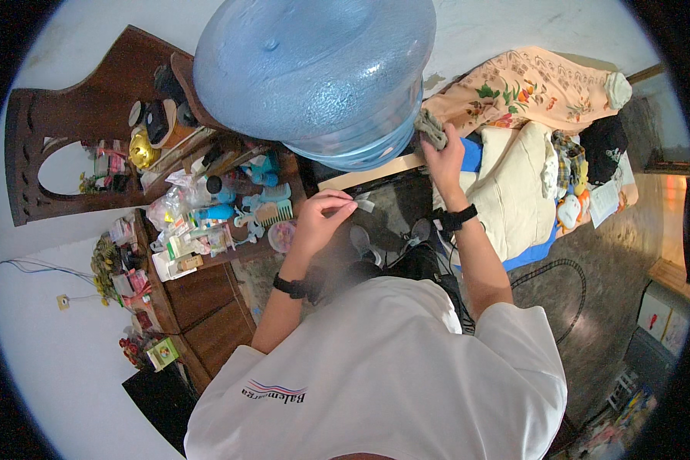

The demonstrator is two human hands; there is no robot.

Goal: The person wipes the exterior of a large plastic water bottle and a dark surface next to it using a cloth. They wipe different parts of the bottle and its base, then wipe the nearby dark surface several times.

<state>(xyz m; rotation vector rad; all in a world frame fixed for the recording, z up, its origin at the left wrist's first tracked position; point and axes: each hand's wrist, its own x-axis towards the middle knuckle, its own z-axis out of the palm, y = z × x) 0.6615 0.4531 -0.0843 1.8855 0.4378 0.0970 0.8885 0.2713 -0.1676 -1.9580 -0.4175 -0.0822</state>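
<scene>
A large blue plastic water jug point(322, 75) stands bottom up before me, over a dark appliance with a pale edge strip point(374, 173). My right hand point(445, 158) grips a crumpled grey-green cloth point(430, 129) close to the jug's right side. My left hand point(326, 218) is below the jug, its thumb and fingertips close together beside a small whitish piece point(364, 204); whether they pinch it is unclear. The jug's neck is hidden.
On the left, a wooden dresser point(207, 261) carries combs point(276, 213), bottles and plastic bags, beside an oval mirror point(69, 168). On the right lie a floral cloth point(523, 95), folded cream fabric point(494, 201) and clothes. A dark cable point(581, 287) curves over the floor.
</scene>
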